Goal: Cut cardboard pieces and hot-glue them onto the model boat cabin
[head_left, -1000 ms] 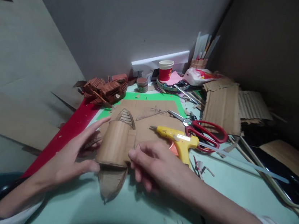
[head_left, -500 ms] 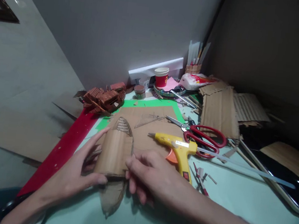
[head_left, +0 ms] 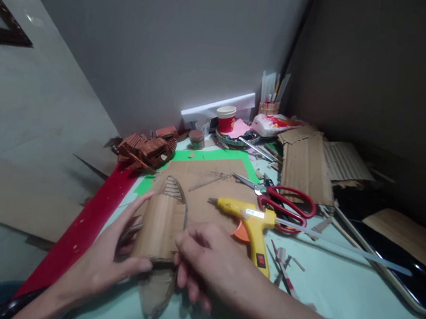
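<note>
A cardboard model boat point(head_left: 159, 225) with a curved cover over its middle and slats at the far pointed end lies between my hands, its length pointing away from me. My left hand point(head_left: 109, 258) wraps its left side, thumb on the near edge of the cover; a thin dark piece point(head_left: 132, 230) shows by its fingers. On the boat's right rim, the thumb and forefinger of my right hand point(head_left: 201, 256) are pinched together, the other fingers curled below. Whether a small piece sits in that pinch is hidden.
A yellow glue gun point(head_left: 255, 221) with a long glue stick lies right of my hands, beside red-handled scissors point(head_left: 289, 202). Behind are a cardboard sheet point(head_left: 204, 166), a clear set square point(head_left: 208, 178), a brown model point(head_left: 146, 149) and a red paper cup point(head_left: 226, 121). Torn cardboard point(head_left: 305, 165) lies at right.
The whole scene sits slightly lower in the picture, as the head view has tilted up. Both hands keep their places on the boat, with the right fingers shifted only a little.
</note>
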`<control>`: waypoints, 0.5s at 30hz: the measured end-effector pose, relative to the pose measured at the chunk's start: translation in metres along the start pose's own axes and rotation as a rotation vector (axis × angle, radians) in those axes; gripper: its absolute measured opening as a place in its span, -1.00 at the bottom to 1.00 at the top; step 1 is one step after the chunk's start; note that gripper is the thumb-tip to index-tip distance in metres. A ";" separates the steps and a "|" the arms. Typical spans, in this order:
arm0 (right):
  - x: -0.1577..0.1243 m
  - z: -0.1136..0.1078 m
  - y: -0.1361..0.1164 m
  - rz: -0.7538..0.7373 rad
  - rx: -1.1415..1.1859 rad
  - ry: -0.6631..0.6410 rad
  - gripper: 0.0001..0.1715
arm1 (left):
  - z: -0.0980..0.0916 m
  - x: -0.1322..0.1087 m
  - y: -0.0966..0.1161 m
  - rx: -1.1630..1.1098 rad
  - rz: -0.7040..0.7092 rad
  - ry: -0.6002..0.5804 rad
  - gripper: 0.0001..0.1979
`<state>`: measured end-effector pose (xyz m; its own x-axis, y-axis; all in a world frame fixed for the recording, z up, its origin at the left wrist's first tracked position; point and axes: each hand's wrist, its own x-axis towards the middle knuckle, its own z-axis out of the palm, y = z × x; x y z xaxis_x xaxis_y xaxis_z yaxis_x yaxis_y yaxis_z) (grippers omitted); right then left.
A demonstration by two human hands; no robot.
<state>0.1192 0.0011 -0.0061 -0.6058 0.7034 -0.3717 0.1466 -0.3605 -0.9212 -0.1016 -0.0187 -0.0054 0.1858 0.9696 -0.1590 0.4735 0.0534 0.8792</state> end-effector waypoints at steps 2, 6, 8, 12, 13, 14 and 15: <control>0.000 -0.002 0.003 -0.014 -0.031 -0.003 -0.61 | -0.001 0.000 0.000 0.003 -0.003 -0.004 0.13; -0.001 -0.009 0.003 -0.024 -0.123 0.027 -0.57 | -0.005 0.000 -0.001 -0.025 -0.002 -0.032 0.15; -0.003 -0.012 0.000 -0.055 -0.156 0.058 -0.51 | -0.007 -0.001 -0.001 -0.041 0.002 -0.059 0.13; -0.006 -0.016 -0.003 -0.111 -0.197 0.126 -0.39 | -0.011 -0.005 -0.001 0.000 0.036 -0.112 0.08; -0.007 -0.016 -0.003 -0.113 -0.203 0.139 -0.38 | -0.011 -0.005 -0.001 0.016 0.048 -0.121 0.05; -0.007 -0.016 -0.004 -0.111 -0.206 0.149 -0.38 | -0.011 -0.006 -0.001 0.028 0.058 -0.129 0.04; -0.007 -0.016 -0.004 -0.105 -0.205 0.156 -0.41 | -0.011 -0.006 -0.001 0.035 0.064 -0.134 0.03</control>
<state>0.1355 0.0068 -0.0019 -0.5003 0.8222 -0.2712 0.2536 -0.1603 -0.9539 -0.1128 -0.0222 0.0000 0.3286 0.9302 -0.1636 0.4859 -0.0179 0.8738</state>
